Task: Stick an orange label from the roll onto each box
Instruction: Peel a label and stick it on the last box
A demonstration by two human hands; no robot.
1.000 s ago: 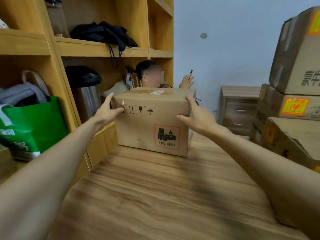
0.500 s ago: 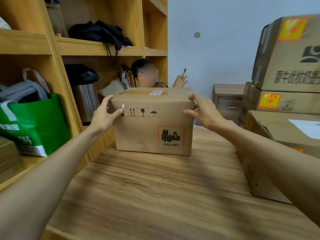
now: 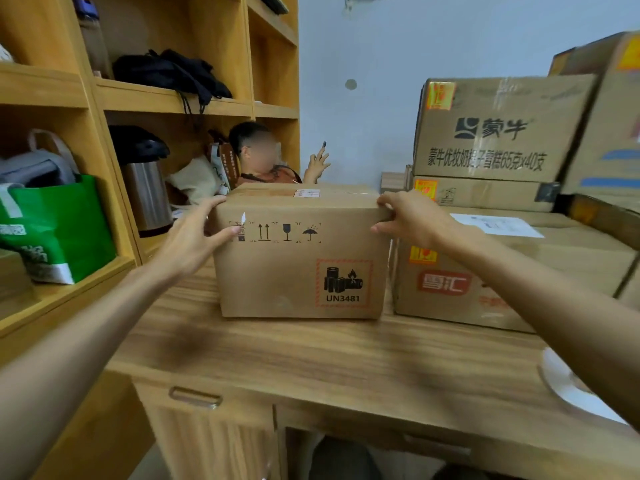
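A brown cardboard box (image 3: pixel 294 271) with a UN3481 mark stands upright on the wooden desk (image 3: pixel 311 362). My left hand (image 3: pixel 194 240) grips its upper left corner, thumb on the front face. My right hand (image 3: pixel 412 220) holds its upper right corner. To the right stand several stacked boxes (image 3: pixel 495 133), each carrying an orange label (image 3: pixel 440 95). The box right next to mine (image 3: pixel 502 282) also shows an orange label (image 3: pixel 422 254). A white round object (image 3: pixel 568 386), possibly the label roll, lies at the desk's right edge, partly hidden by my right arm.
A wooden shelf unit (image 3: pixel 104 98) on the left holds a green bag (image 3: pixel 59 226), a metal flask (image 3: pixel 145 192) and a black bag (image 3: pixel 169 74). A person (image 3: pixel 266 157) sits behind the box. The desk has a drawer with a handle (image 3: pixel 194 398) below.
The box has come nearer to me and now sits close beside the stacked boxes on the right. Both hands stay on its upper corners. The desk's front edge has come into view.
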